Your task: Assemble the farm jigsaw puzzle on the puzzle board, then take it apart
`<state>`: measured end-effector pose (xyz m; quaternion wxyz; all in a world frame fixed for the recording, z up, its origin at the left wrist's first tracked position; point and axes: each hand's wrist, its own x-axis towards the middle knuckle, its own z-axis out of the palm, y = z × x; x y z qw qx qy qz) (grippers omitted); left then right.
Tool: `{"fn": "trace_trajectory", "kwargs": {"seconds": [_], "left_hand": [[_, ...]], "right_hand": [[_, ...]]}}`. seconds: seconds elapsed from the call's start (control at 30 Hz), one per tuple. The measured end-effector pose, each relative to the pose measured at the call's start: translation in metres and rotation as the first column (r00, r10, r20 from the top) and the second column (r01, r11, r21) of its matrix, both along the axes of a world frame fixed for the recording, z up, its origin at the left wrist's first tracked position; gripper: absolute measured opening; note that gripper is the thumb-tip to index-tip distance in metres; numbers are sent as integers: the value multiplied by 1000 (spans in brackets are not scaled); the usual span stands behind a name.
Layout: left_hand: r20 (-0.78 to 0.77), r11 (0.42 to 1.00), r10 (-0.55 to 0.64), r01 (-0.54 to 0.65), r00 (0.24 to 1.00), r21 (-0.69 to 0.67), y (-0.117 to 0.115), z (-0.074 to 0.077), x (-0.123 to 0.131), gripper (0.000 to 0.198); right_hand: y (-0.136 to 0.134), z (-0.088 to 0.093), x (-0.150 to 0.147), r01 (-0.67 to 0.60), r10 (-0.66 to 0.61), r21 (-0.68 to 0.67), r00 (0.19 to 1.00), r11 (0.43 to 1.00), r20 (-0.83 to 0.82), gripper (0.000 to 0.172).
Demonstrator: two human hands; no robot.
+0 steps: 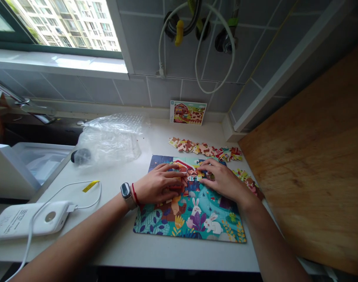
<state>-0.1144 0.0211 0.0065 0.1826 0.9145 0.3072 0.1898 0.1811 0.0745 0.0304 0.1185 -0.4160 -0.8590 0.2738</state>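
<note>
Jigsaw puzzle (190,219), part assembled, flat on the tabletop (123,250): teal lower section with white rabbits and bright flowers, upper section unfinished. Loose cardboard pieces (204,149), red, cream and brown, in a strip beyond it; smaller cluster (245,180) at its right.

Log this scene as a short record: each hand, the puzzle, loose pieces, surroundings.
left hand: rests on the puzzle; black smartwatch and red string bracelet on the wrist
right hand: fingers at a yellow cardboard puzzle piece
puzzle: colourful rectangular cardboard farm jigsaw, partly assembled, on a white countertop
loose pieces: multicoloured cardboard puzzle pieces in a strip beyond it
picture card: small farm-scene card against grey tiled wall
rest: crumpled clear plastic bag; white rounded device with white cable; brown wooden panel
</note>
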Motion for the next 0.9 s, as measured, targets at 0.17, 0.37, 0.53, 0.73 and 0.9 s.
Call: {"fn": "trace_trajectory", "kwargs": {"seconds": [0.17,0.37,0.53,0.73,0.9], "left_hand": [[35,1000,0,0,999,1,0,-1,0,32],[64,1000,-1,2,998,-10,0,-1,0,35],[99,1000,3,-1,995,-17,1,-2,-1,34],[89,1000,7,-6,996,-14,1,-3,-1,31],[97,1000,18,-16,995,-21,1,-4,-1,29]], "right_hand": [[1,0,0,-3,3,0,999,1000,45,35],[1,-2,0,-1,1,-11,1000,1000,6,40],[2,-5,1,3,-5,-39,999,999,-34,36],[2,-3,1,-15,15,-9,1000,1000,-9,42],[1,1,2,-49,48,45,999,998,13,41]]}}
